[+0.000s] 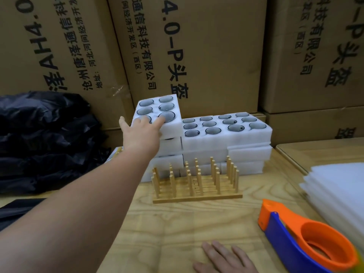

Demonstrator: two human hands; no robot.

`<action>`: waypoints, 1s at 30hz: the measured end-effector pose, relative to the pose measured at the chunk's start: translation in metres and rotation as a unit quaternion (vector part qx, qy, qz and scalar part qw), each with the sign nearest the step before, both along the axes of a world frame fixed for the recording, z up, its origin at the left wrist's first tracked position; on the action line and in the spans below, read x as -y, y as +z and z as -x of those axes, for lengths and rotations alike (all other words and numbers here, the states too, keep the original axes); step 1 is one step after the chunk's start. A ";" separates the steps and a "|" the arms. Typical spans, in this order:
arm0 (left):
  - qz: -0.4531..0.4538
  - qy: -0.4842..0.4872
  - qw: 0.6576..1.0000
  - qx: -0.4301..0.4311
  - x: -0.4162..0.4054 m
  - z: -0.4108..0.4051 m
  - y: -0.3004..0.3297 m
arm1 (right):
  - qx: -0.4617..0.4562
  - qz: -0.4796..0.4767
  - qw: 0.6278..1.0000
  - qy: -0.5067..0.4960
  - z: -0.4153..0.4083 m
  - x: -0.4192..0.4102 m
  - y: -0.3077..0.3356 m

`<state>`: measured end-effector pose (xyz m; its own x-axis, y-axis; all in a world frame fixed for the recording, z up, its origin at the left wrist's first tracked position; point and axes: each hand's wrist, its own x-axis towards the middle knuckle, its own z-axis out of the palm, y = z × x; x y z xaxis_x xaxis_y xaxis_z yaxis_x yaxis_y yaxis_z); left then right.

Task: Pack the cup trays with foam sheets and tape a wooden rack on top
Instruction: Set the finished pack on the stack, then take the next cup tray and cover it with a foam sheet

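My left hand reaches far forward and grips the near left corner of a white foam cup tray, fingers over its top, thumb at its left side. That tray holds several grey glass cups and sits tilted on the left end of a stack of foam trays. In front of the stack a wooden rack with upright pegs stands on the table. Foam sheets are piled at the right edge. My right hand lies flat on the table near the front edge, fingers straight.
An orange and blue tape dispenser lies at the front right. Black plastic bags are heaped at the left. Large printed cardboard boxes wall off the back. The wooden table shows bare wood between rack and hands.
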<state>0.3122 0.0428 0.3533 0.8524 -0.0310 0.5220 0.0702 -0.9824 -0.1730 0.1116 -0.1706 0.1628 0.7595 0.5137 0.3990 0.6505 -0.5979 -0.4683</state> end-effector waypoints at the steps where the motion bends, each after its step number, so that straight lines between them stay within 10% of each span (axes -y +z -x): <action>1: 0.004 -0.013 1.000 0.008 0.002 0.008 0.004 | -0.066 0.073 0.994 -0.036 0.004 0.006 0.006; 10: 0.086 -0.193 0.970 0.119 0.030 0.164 -0.013 | -0.040 0.212 0.976 -0.040 0.005 0.021 0.007; 13: 0.096 -0.210 0.969 0.091 0.035 0.218 -0.041 | -0.100 -0.031 0.992 -0.065 -0.007 0.033 0.005; 17: 0.105 -0.188 0.976 0.038 0.047 0.267 -0.078 | -0.223 -0.388 0.883 -0.146 0.003 0.045 -0.002; 22: 0.139 -0.131 0.961 -0.201 0.070 0.299 -0.081 | -0.295 -0.494 0.800 -0.169 -0.007 0.049 -0.009; 26: 0.247 -0.253 0.860 -0.367 0.068 0.316 -0.076 | -0.347 -0.518 0.768 -0.144 -0.012 0.052 -0.001; 30: 0.079 -0.196 0.939 -0.271 0.075 0.319 -0.094 | -0.363 -0.527 0.755 -0.143 -0.015 0.056 -0.002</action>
